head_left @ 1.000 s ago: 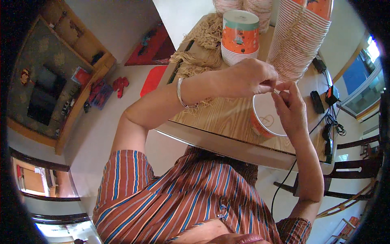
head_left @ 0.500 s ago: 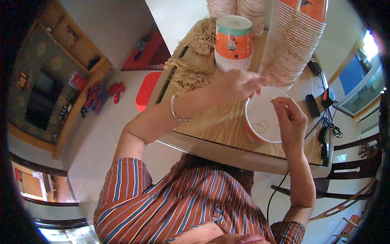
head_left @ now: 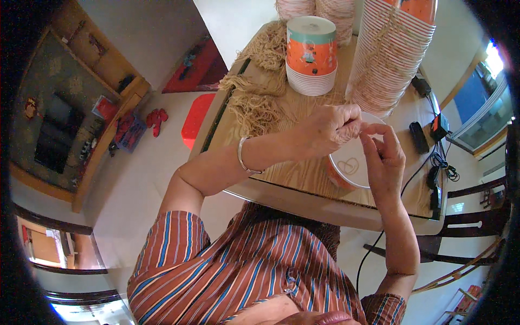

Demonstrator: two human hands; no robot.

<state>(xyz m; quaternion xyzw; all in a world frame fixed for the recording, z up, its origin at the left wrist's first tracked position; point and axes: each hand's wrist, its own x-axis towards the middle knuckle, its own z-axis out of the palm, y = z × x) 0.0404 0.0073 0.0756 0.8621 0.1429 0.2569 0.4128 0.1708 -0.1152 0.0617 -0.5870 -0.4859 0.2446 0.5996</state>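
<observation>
My left hand is closed with its fingers curled, reaching over the near left rim of a paper tub. The tub is white inside and orange outside. My right hand pinches thumb and forefinger together over the tub, a thin bit of twine seeming to be between them. The fingertips of both hands meet above the opening; what my left fingers grip is hidden. A small loop of thin brown twine lies inside the tub. Part of the tub's rim is covered by my hands.
Behind the tub stand a short upside-down stack of paper tubs and a tall leaning stack draped with twine. Bundles of twine lie along the table's left side. Black adapters and cables sit on the right. A red stool stands beyond the left edge.
My left hand has moved down and closed, from open and blurred fingers to a curled grip. Its fingertips now meet those of my right hand, which has shifted slightly left.
</observation>
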